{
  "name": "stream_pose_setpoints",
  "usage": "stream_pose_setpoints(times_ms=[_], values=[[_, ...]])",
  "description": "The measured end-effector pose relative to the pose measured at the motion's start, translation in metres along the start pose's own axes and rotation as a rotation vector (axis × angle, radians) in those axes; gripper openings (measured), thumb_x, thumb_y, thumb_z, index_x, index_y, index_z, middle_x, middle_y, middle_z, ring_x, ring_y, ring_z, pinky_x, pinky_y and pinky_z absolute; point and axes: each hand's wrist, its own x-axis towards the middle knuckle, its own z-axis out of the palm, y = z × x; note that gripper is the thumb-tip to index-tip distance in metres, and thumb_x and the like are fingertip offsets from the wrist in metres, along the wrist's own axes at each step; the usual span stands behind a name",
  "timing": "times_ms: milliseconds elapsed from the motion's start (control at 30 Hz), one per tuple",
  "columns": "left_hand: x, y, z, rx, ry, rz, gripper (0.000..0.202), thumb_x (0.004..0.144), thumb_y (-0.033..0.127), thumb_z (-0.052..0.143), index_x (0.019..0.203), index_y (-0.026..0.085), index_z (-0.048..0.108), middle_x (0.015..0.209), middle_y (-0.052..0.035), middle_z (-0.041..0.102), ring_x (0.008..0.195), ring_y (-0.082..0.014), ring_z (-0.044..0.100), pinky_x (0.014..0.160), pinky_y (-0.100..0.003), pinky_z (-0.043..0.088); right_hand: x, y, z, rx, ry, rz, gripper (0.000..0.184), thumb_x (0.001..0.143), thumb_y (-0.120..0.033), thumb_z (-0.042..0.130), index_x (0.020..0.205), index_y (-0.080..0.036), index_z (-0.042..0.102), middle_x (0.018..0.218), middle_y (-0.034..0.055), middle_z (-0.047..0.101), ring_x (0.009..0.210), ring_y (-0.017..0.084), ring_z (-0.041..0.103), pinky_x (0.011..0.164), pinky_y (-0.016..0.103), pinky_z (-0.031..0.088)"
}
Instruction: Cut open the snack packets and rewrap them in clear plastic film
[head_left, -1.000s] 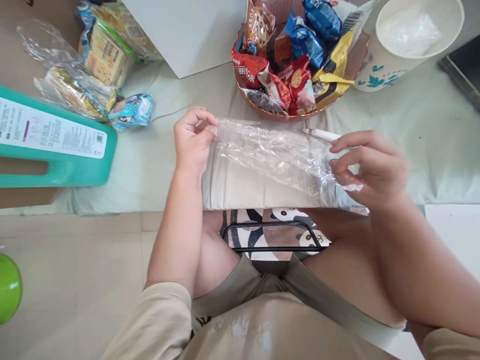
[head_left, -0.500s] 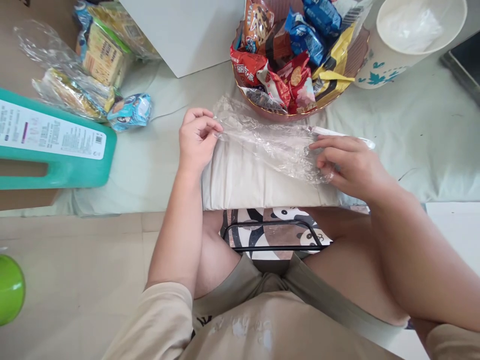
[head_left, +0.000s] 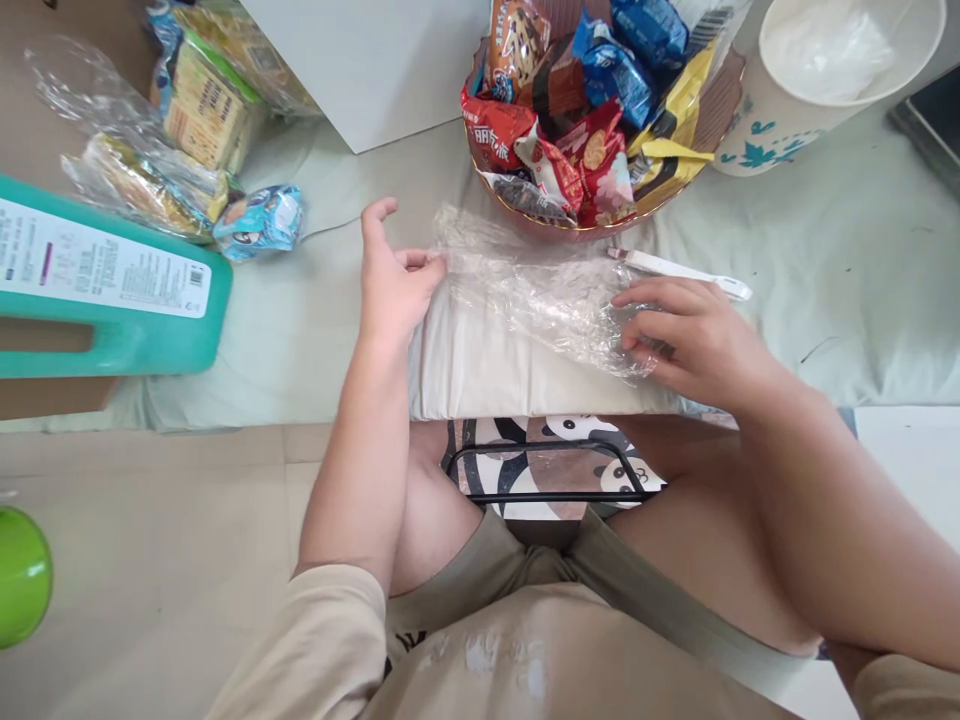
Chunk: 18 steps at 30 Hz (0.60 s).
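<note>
A crumpled clear plastic bag (head_left: pixel 544 295) stretches between my two hands, over the pale cloth near the table's front edge. My left hand (head_left: pixel 396 275) pinches its left end between thumb and fingers, with the index finger raised away. My right hand (head_left: pixel 686 335) has its curled fingers on the bag's right end, gripping the film. Just beyond the right fingers lies a slim white tool (head_left: pixel 682 272), perhaps a utility knife. Behind the bag stands a pinkish bowl (head_left: pixel 660 205) holding several wrapped snacks (head_left: pixel 589 165) in red, blue and yellow.
A white paper cup (head_left: pixel 795 120) with plastic inside stands right of the bowl. At left are a teal bottle (head_left: pixel 187 345), a small blue packet (head_left: pixel 261 220) and bagged snacks (head_left: pixel 199 115). A white box (head_left: pixel 367 60) stands at the back. A green bin (head_left: pixel 22 580) is on the floor.
My left index finger has lifted off while the thumb keeps its pinch. The right hand has shifted slightly left, and the bag hangs looser, showing more of the white tool.
</note>
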Motion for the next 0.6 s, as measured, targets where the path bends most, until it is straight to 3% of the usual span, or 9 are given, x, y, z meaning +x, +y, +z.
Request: stream_pose_setpoints(times_ms=[100, 267, 467, 600], values=[[0.0, 0.003, -0.001, -0.048, 0.018, -0.012, 0.064, 0.078, 0.027, 0.086, 0.132, 0.035, 0.051, 0.082, 0.0054, 0.066, 0.079, -0.0126, 0.066, 0.075, -0.028, 0.053, 0.0, 0.0, 0.0, 0.007, -0.014, -0.012, 0.015, 0.094, -0.017, 0.056, 0.083, -0.024, 0.065, 0.121, 0.009, 0.074, 0.119, 0.033, 0.069, 0.093, 0.05, 0.052], [-0.004, 0.009, -0.003, -0.196, -0.055, -0.09, 0.054, 0.078, 0.027, 0.085, 0.122, 0.037, 0.057, 0.097, 0.0029, 0.07, 0.091, -0.0163, 0.075, 0.073, -0.028, 0.057, 0.004, -0.01, 0.0, 0.06, -0.064, -0.064, 0.018, 0.082, -0.008, 0.057, 0.082, -0.021, 0.069, 0.129, 0.0138, 0.07, 0.105, 0.031, 0.066, 0.09, 0.05, 0.054], [-0.01, 0.011, 0.002, -0.248, -0.108, -0.212, 0.057, 0.073, 0.019, 0.084, 0.122, 0.033, 0.057, 0.09, 0.0011, 0.075, 0.078, -0.0155, 0.075, 0.062, -0.024, 0.054, 0.01, -0.04, -0.002, 0.239, -0.312, -0.144, 0.018, 0.081, -0.008, 0.058, 0.084, -0.017, 0.073, 0.147, 0.018, 0.062, 0.118, 0.033, 0.069, 0.096, 0.048, 0.057], [-0.014, 0.014, 0.01, -0.209, -0.11, -0.189, 0.047, 0.075, 0.016, 0.079, 0.113, 0.033, 0.058, 0.08, 0.0039, 0.074, 0.062, -0.011, 0.066, 0.054, -0.022, 0.047, 0.01, -0.059, -0.005, 0.405, -0.533, -0.102, 0.021, 0.087, -0.019, 0.066, 0.104, -0.019, 0.079, 0.161, 0.0166, 0.052, 0.13, 0.035, 0.068, 0.1, 0.047, 0.059]])
